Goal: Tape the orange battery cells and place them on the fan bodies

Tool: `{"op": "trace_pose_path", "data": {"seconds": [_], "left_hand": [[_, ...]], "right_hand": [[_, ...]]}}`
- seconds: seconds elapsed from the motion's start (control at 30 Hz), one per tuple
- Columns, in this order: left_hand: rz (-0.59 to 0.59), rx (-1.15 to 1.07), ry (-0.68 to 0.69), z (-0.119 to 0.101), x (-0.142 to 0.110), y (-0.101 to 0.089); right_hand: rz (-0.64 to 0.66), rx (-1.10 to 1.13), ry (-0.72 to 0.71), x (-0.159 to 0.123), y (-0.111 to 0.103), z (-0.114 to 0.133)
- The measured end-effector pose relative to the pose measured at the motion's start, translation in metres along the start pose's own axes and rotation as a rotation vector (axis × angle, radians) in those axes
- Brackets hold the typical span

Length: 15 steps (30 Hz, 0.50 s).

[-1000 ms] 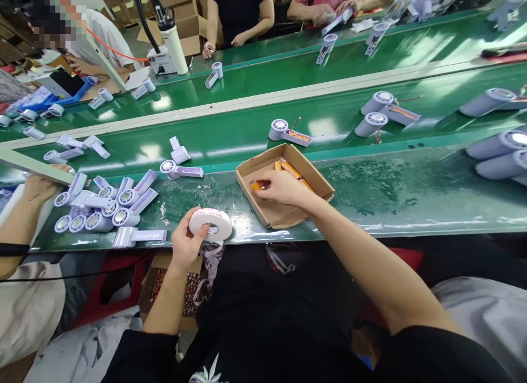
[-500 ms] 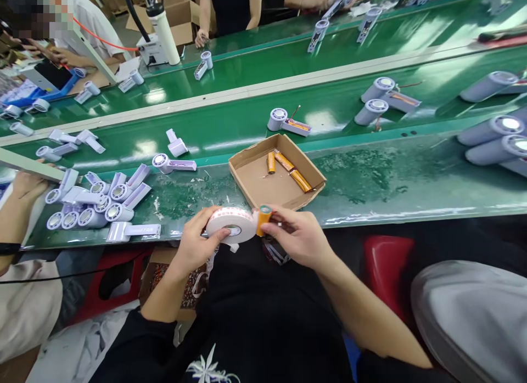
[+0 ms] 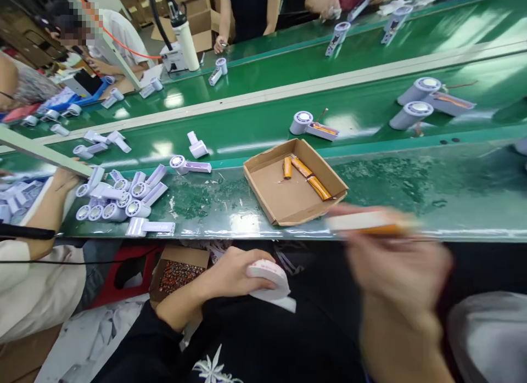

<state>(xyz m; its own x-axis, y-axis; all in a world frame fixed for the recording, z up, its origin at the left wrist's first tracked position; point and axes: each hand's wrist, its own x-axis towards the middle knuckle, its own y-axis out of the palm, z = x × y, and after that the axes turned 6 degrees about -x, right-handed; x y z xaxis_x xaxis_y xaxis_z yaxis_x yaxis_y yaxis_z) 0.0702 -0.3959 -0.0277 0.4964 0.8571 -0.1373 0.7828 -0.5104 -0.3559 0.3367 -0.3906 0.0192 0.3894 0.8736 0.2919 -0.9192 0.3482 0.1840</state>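
The left hand (image 3: 236, 273) curls its fingers around a white tape roll (image 3: 269, 274), spread to the roll's width, a loose end trailing right. To its right, the motion-blurred right hand (image 3: 397, 270) grasps an orange battery (image 3: 385, 229) bearing a white strip, fingers closed about it. Farther, on the surface (image 3: 218, 207), a cardboard tray (image 3: 274, 204) holds three orange cells (image 3: 318, 187). Beyond lies a handheld fan (image 3: 302, 122).

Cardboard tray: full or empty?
Partly filled: the cardboard tray holds three orange-wrapped batteries, with bare cardboard showing beside them.
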Motion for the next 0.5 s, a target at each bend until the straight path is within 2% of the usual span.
{"op": "trace_pose_path", "data": {"seconds": [0.03, 0.07, 0.1, 0.17, 0.23, 0.3, 0.37, 0.43, 0.5], "left_hand": [[0.021, 0.064, -0.024, 0.004, -0.001, -0.011], [-0.018, 0.143, -0.057, 0.009, 0.0, -0.026], [-0.109, 0.242, -0.09, 0.015, 0.003, -0.043], [-0.296, 0.481, -0.106, 0.029, 0.016, -0.082], [-0.394, 0.684, -0.039, 0.036, 0.039, -0.121], [-0.448, 0.807, 0.015, 0.034, 0.073, -0.153], [-0.483, 0.922, -0.038, 0.024, 0.116, -0.179], [-0.469, 1.073, -0.199, 0.012, 0.163, -0.198], [-0.338, 1.172, -0.385, 0.003, 0.205, -0.212]], "right_hand": [[-0.118, 0.033, -0.094, 0.013, -0.008, 0.008], [-0.201, 0.07, -0.127, 0.023, -0.014, 0.013], [-0.224, 0.099, -0.09, 0.028, -0.02, 0.014], [-0.163, 0.091, 0.114, 0.026, -0.029, 0.005], [-0.124, 0.038, 0.301, 0.011, -0.036, -0.013], [-0.145, -0.017, 0.388, -0.005, -0.043, -0.033], [-0.182, -0.056, 0.374, -0.016, -0.05, -0.047], [-0.241, -0.084, 0.339, -0.022, -0.06, -0.053], [-0.249, -0.123, 0.345, -0.026, -0.072, -0.054]]}}
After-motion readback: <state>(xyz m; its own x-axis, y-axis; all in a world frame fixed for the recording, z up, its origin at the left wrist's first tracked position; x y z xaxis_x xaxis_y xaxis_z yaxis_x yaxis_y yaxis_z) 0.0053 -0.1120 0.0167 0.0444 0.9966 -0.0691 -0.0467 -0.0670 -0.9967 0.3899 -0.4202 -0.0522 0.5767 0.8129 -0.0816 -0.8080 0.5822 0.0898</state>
